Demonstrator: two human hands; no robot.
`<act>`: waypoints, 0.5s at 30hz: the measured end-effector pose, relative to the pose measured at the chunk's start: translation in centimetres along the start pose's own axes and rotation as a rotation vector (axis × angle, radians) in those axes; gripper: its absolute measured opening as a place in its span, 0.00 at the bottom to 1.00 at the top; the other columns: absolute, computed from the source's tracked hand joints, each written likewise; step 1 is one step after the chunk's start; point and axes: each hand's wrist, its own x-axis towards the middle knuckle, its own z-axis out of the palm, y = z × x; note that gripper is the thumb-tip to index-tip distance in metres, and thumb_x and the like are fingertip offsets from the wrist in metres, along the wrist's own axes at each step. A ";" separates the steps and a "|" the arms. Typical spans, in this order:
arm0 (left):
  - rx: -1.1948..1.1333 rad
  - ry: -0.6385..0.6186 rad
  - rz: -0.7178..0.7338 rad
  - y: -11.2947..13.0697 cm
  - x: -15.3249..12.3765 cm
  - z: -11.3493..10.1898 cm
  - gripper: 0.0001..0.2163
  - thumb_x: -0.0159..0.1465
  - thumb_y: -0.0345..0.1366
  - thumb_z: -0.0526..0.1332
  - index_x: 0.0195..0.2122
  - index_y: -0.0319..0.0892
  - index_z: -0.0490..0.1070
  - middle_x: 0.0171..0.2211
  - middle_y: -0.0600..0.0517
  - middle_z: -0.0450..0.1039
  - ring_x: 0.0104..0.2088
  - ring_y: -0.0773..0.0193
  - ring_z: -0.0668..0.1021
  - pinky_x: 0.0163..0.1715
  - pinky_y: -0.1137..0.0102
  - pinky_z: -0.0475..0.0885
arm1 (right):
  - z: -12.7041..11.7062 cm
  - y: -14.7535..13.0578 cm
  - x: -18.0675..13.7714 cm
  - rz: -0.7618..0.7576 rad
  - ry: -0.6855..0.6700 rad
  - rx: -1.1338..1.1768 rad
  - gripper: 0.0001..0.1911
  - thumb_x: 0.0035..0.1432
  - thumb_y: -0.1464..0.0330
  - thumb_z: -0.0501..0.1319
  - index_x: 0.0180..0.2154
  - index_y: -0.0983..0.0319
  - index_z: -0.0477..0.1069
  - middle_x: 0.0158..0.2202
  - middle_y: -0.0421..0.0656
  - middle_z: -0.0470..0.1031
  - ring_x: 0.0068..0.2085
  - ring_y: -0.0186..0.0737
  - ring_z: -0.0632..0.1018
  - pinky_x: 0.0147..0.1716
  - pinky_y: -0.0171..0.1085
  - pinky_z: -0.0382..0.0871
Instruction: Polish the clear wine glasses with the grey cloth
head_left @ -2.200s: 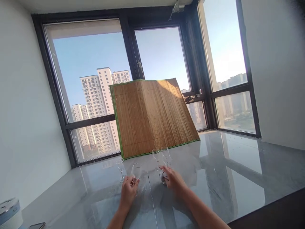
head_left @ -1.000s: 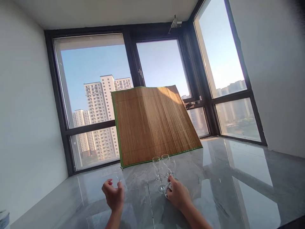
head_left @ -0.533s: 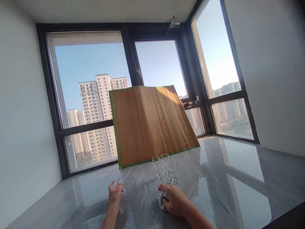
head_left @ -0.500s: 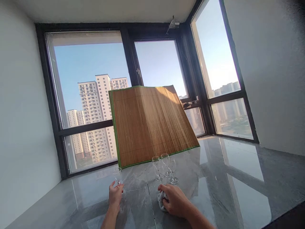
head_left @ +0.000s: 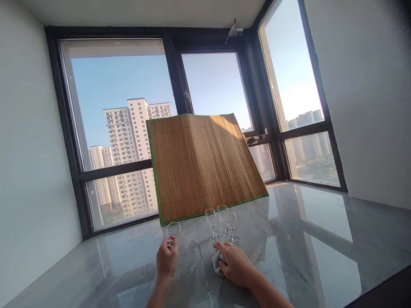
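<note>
My left hand [head_left: 167, 258] is closed around the lower part of a stemmed glass [head_left: 174, 229], its clear bowl rising above the fingers. The glass's foot is hidden. To the right, my right hand [head_left: 236, 263] grips a crumpled white-grey cloth [head_left: 217, 262] low over the grey counter [head_left: 189, 282]. Just beyond those fingers several clear stemmed glasses [head_left: 234, 240] stand upright close together. Their outlines overlap, and I cannot tell whether one touches the cloth.
A brown bamboo mat [head_left: 205, 167] with green edging leans against the window behind the glasses. Dark window frames [head_left: 112, 170] border the counter at the back and right. A white wall [head_left: 28, 149] closes off the left side.
My left hand has moved right and slightly up with its glass, whose rim now shows rounder. The right hand and cloth have barely shifted; the standing glasses keep their places.
</note>
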 end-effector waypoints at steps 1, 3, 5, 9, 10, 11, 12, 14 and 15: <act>0.024 -0.020 0.065 0.7 -0.4 0.1 0.11 0.58 0.44 0.55 0.35 0.44 0.71 0.29 0.51 0.74 0.25 0.62 0.74 0.28 0.71 0.66 | 0.0 0.0 0.0 0.000 0.001 0.000 0.25 0.53 0.70 0.56 0.55 0.59 0.66 0.47 0.48 0.74 0.45 0.45 0.75 0.44 0.35 0.62; 0.083 -0.073 0.181 2.0 -1.3 0.3 0.10 0.59 0.41 0.54 0.36 0.43 0.71 0.28 0.52 0.73 0.24 0.64 0.72 0.28 0.72 0.65 | 0.0 0.1 0.0 0.005 0.007 -0.004 0.24 0.54 0.71 0.55 0.53 0.59 0.67 0.47 0.48 0.74 0.45 0.45 0.75 0.44 0.36 0.62; 0.148 -0.124 0.263 3.0 -2.1 0.4 0.09 0.60 0.40 0.54 0.35 0.43 0.72 0.27 0.52 0.72 0.23 0.65 0.70 0.27 0.72 0.64 | 0.1 0.1 0.1 0.002 0.009 -0.001 0.23 0.54 0.71 0.55 0.53 0.60 0.67 0.45 0.48 0.75 0.45 0.45 0.75 0.43 0.36 0.62; 0.255 -0.195 0.351 3.8 -3.0 0.7 0.09 0.62 0.37 0.53 0.33 0.42 0.72 0.25 0.54 0.68 0.24 0.65 0.69 0.26 0.73 0.61 | 0.3 0.2 0.0 -0.021 0.023 0.040 0.23 0.52 0.72 0.55 0.51 0.60 0.67 0.45 0.47 0.75 0.46 0.45 0.74 0.44 0.35 0.62; 0.272 -0.207 0.362 3.9 -3.2 0.8 0.09 0.62 0.37 0.53 0.33 0.42 0.72 0.25 0.53 0.68 0.24 0.65 0.69 0.26 0.73 0.60 | 0.4 0.3 0.0 -0.024 0.033 0.054 0.23 0.52 0.72 0.55 0.52 0.60 0.67 0.46 0.47 0.74 0.47 0.45 0.74 0.46 0.35 0.62; 0.283 -0.213 0.365 3.9 -3.2 0.8 0.10 0.63 0.37 0.52 0.32 0.42 0.72 0.25 0.53 0.68 0.24 0.65 0.69 0.27 0.73 0.61 | 0.5 0.3 -0.1 -0.027 0.040 0.069 0.24 0.51 0.73 0.56 0.52 0.60 0.66 0.47 0.47 0.74 0.48 0.45 0.74 0.47 0.36 0.62; 0.289 -0.214 0.362 3.8 -3.3 0.9 0.11 0.64 0.37 0.52 0.32 0.42 0.72 0.26 0.52 0.69 0.25 0.65 0.70 0.27 0.73 0.61 | 0.5 0.3 -0.2 -0.033 0.045 0.086 0.24 0.51 0.73 0.56 0.52 0.60 0.66 0.48 0.47 0.74 0.49 0.45 0.73 0.48 0.36 0.61; 0.295 -0.207 0.335 3.7 -3.3 0.9 0.11 0.65 0.38 0.52 0.35 0.42 0.73 0.30 0.51 0.72 0.29 0.64 0.73 0.29 0.73 0.63 | 0.5 0.2 -0.4 -0.065 0.050 0.134 0.26 0.49 0.74 0.57 0.52 0.58 0.64 0.50 0.46 0.73 0.50 0.45 0.73 0.49 0.37 0.62; 0.300 -0.201 0.316 3.6 -3.4 1.0 0.11 0.65 0.37 0.52 0.37 0.42 0.74 0.33 0.50 0.73 0.31 0.63 0.75 0.30 0.73 0.64 | 0.5 0.0 -0.5 -0.090 0.057 0.164 0.28 0.47 0.75 0.57 0.52 0.58 0.64 0.49 0.45 0.73 0.50 0.44 0.73 0.49 0.37 0.62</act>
